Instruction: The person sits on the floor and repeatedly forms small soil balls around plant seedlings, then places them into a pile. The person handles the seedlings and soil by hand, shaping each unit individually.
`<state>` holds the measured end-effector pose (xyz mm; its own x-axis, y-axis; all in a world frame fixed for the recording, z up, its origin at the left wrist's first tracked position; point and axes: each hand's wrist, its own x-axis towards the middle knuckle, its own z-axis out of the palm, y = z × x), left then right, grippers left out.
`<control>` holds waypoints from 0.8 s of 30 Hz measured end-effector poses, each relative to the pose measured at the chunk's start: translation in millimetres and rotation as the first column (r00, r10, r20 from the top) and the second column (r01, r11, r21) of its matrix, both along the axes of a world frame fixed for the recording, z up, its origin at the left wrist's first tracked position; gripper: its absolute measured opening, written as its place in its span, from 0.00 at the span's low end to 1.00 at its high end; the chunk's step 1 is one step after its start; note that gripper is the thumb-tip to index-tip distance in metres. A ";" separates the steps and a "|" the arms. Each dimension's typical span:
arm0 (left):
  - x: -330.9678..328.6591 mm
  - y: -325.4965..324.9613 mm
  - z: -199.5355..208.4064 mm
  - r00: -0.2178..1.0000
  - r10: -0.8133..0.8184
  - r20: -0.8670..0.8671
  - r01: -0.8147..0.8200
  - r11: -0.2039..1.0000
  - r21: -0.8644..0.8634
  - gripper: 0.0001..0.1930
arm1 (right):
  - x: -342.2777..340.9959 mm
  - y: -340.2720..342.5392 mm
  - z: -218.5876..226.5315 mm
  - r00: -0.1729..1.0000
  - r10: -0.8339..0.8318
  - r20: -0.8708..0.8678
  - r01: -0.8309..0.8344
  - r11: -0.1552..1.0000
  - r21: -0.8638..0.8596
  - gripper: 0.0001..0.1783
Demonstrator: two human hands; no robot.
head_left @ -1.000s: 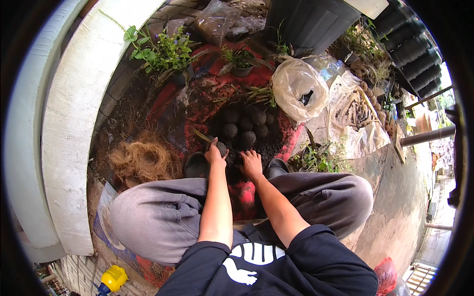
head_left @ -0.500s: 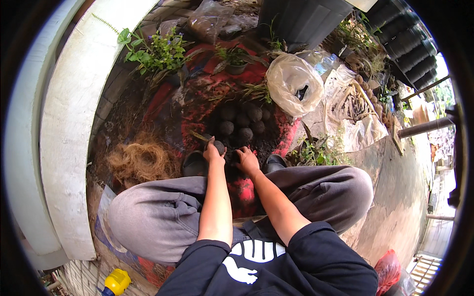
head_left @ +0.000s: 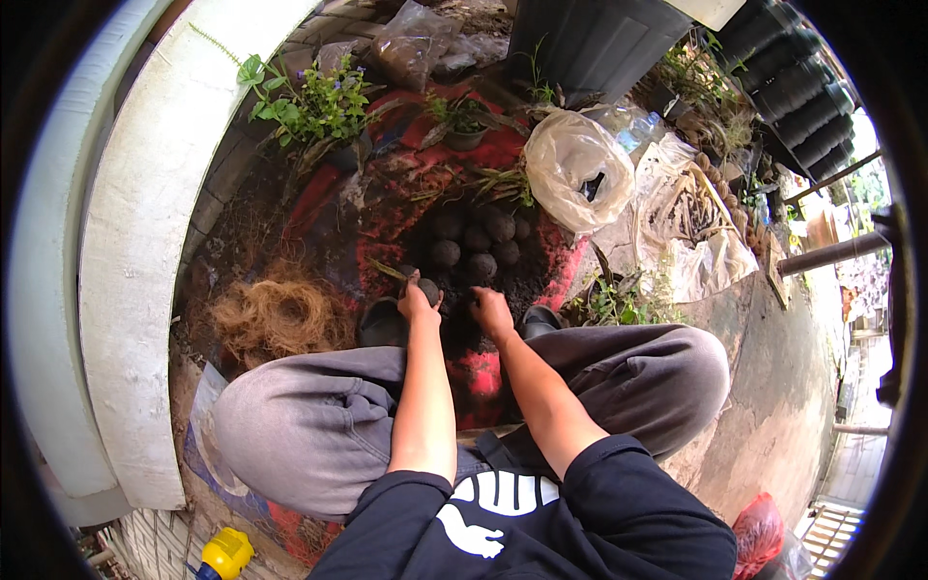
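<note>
My left hand (head_left: 420, 304) is wrapped round a dark soil ball (head_left: 429, 291), above the soil in front of my legs. A thin greenish-yellow stem (head_left: 389, 271) sticks out beside that hand; whether it belongs to the ball I cannot tell. To the right, my right hand (head_left: 494, 313) has its fingers curled in at the edge of the loose dark soil (head_left: 530, 266). What those fingers hold, if anything, is hidden. Just beyond both hands, several round soil balls (head_left: 479, 267) lie clustered on the soil, over a red sheet (head_left: 568, 269).
Left of my knees lies a heap of brown coconut fibre (head_left: 280, 314). Potted plants (head_left: 324, 108) stand beyond it. An open clear plastic bag (head_left: 578, 169) and a large black pot (head_left: 594, 48) are at the far right. A yellow bottle (head_left: 226, 554) sits at lower left.
My right hand has shifted slightly right, away from the left, and its fingers have curled in more. The left hand keeps the soil ball in nearly the same place.
</note>
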<state>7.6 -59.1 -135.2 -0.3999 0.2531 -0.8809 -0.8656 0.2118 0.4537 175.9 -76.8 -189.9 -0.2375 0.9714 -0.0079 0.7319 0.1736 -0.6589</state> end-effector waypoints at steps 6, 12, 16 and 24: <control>4.1 1.2 -2.7 1.000 -0.015 -0.017 0.015 1.000 -0.020 0.20 | 21.8 22.0 -3.7 0.925 -0.319 -0.208 0.247 0.919 -0.309 0.19; 7.6 -0.7 -2.6 1.000 -0.022 0.002 0.022 1.000 -0.014 0.19 | 25.6 23.8 -4.1 0.586 -0.544 -0.600 -0.004 0.739 -0.674 0.19; 7.1 -1.1 -1.7 1.000 -0.027 0.005 0.027 1.000 0.001 0.18 | 21.6 22.4 7.3 0.618 -0.568 -0.544 -0.047 0.664 -0.746 0.19; 9.4 -2.3 -6.8 0.999 -0.034 0.011 0.033 0.999 0.013 0.18 | 21.5 24.1 14.2 0.756 -0.437 -0.488 -0.048 0.706 -0.706 0.19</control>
